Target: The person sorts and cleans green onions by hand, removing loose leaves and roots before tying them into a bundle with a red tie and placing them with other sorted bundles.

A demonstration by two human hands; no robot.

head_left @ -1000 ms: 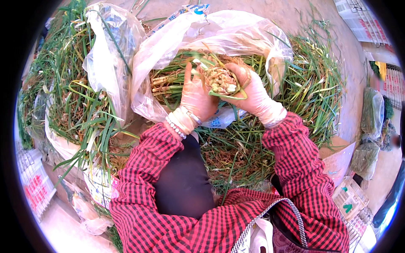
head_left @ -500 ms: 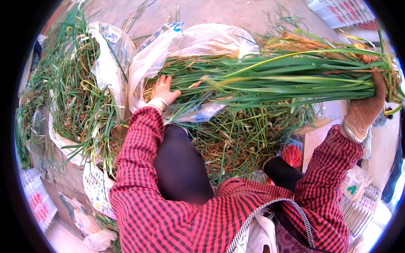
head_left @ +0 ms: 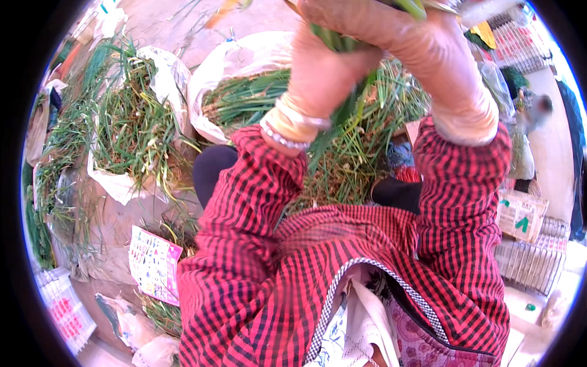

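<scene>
Both hands are raised close in front of me at the top of the head view. A bunch of green onions (head_left: pixel 339 40) is between them, mostly hidden by the hands and cut off by the upper edge. My right hand (head_left: pixel 391 27) is closed over it from the right, fingers reaching across. From below, my left hand (head_left: pixel 327 70) wraps the bunch, smeared by motion. Long green leaves hang down behind the left wrist. Beneath the hands, more green onions (head_left: pixel 244 98) lie in an open white plastic bag (head_left: pixel 205 76).
Loose stalks and trimmings (head_left: pixel 342 165) cover the ground before my knees. On the left, another white bag (head_left: pixel 113 183) holds a tangled heap of leaves (head_left: pixel 131 122). A printed sheet (head_left: pixel 153 263) lies at lower left. White crates (head_left: pixel 532 257) stand at right.
The bunch in my right hand has come up and inward from the far right. My left hand has left the onions in the bag and risen to the bunch.
</scene>
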